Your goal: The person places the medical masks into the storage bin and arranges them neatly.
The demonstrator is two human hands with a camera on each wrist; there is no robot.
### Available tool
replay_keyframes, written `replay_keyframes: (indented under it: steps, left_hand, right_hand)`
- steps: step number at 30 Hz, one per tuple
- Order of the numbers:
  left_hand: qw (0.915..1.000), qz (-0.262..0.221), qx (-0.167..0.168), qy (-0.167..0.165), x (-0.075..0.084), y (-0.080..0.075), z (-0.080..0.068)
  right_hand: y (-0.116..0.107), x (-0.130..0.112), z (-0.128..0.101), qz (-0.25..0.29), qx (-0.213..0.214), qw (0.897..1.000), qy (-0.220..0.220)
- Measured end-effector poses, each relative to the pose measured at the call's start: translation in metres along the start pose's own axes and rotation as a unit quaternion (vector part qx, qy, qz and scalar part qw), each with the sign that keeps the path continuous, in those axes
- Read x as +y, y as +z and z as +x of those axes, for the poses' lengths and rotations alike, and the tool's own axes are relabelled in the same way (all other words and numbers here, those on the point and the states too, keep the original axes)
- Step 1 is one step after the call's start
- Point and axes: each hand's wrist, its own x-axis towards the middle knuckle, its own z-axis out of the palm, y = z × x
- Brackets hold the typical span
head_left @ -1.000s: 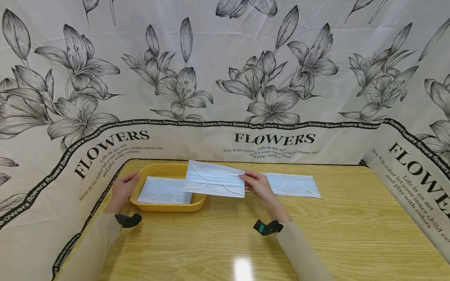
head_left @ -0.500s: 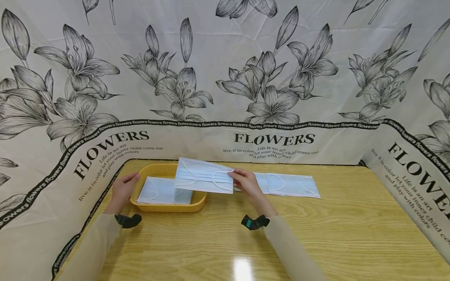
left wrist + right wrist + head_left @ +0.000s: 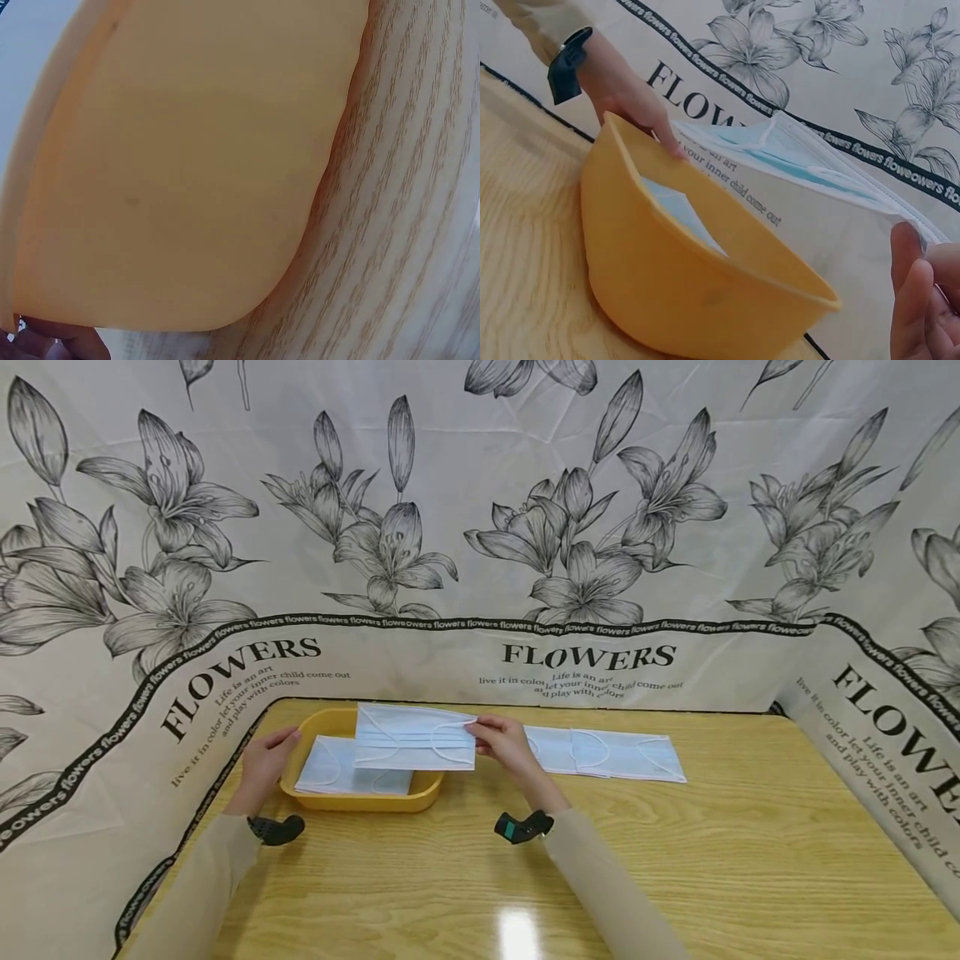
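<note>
My right hand [image 3: 504, 745] pinches the right end of a light blue pleated face mask [image 3: 412, 739] with white ear loops. That mask hangs flat above the right part of a yellow plastic basin [image 3: 360, 803]. Another face mask [image 3: 322, 774] lies inside the basin, partly hidden behind the held one in the head view. At the basin's left end, my left hand [image 3: 264, 764] grips the rim, its thumb over the edge in the right wrist view. The basin's outer wall [image 3: 187, 187] fills most of the left wrist view, with a few fingertips at the bottom left corner.
To the right of my right hand, overlapping face masks [image 3: 626, 754] lie in a row on the wooden table [image 3: 420, 877]. A white floral cloth [image 3: 420, 668] stands behind the table and along its sides. Each wrist wears a black band [image 3: 522, 827].
My right hand has moved left with the pinched mask, from beside the basin to over it. More of the masks lying on the table shows now. The left hand keeps its place on the rim.
</note>
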Motion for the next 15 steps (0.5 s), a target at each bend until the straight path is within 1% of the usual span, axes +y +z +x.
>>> replay_keyframes:
  steps: [6,11,15]
  left_hand:
    - [0.9999,-0.005,0.01,-0.006,0.0,0.001,0.002]
    - [0.9998,-0.013,0.011,-0.01,0.0,0.002,0.003]
    - [0.9998,-0.007,0.012,-0.011,0.0,0.002,0.002]
  right_hand:
    - [0.016,0.003,0.002,0.004,-0.011,1.0,-0.006]
    - [0.028,0.006,0.002,0.007,-0.011,1.0,-0.01]
    - [0.039,0.005,0.004,0.003,-0.015,1.0,-0.008]
